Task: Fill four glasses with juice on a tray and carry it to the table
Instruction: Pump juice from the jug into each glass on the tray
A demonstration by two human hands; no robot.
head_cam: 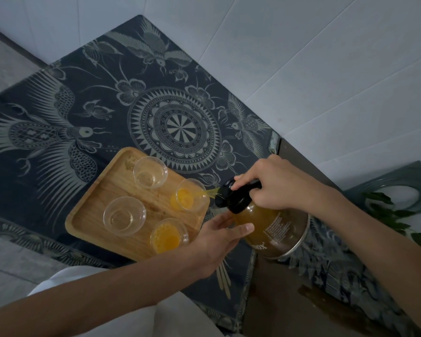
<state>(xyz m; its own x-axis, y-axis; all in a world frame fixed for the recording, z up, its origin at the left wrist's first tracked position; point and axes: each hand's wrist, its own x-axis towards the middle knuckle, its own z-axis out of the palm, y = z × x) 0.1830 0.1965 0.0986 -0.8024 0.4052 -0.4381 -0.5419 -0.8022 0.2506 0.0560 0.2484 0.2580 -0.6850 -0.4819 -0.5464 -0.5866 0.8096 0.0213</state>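
Note:
A wooden tray (95, 210) lies on a dark patterned cloth and carries four clear glasses. The near right glass (168, 235) holds orange juice. The far right glass (191, 194) is partly filled, and a thin stream of juice runs into it from a tilted glass jug (275, 229) with a black lid. My right hand (275, 183) grips the jug's black handle. My left hand (219, 235) supports the jug's body from below. The far left glass (150, 171) and the near left glass (124, 216) look empty.
The patterned cloth (107, 105) covers the counter, which meets white tiled walls (301, 57) behind and to the right. A green ceramic piece with leaves (399, 203) stands at the right. Grey floor (5, 62) shows at the left.

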